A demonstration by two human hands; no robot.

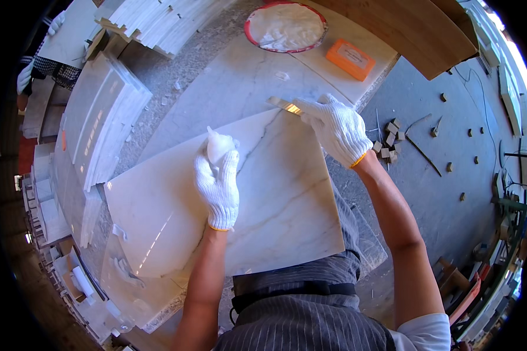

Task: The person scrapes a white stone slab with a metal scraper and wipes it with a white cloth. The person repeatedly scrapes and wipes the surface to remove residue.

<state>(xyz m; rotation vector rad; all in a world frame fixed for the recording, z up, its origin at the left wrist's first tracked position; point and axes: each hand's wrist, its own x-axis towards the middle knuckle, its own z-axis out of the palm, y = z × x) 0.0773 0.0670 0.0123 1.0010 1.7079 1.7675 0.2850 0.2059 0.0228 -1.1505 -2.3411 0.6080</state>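
A pale marble slab with grey veins lies in front of me, its near edge at my waist. My left hand, in a white knitted glove, is over the slab's left half. Its fingers are closed round a small white thing with a pointed tip, which looks like a squeeze bottle. Near the slab's far right corner is my right hand, gloved too and closed on a flat metal scraper blade. The blade points left, at the slab's far edge. The glove hides the scraper's other end.
Beyond the slab, a red-rimmed round container of whitish material and an orange box rest on the worktop. Stacked stone slabs stand at left. A cardboard box is at far right; small blocks litter the floor. Another person's gloved hands show far left.
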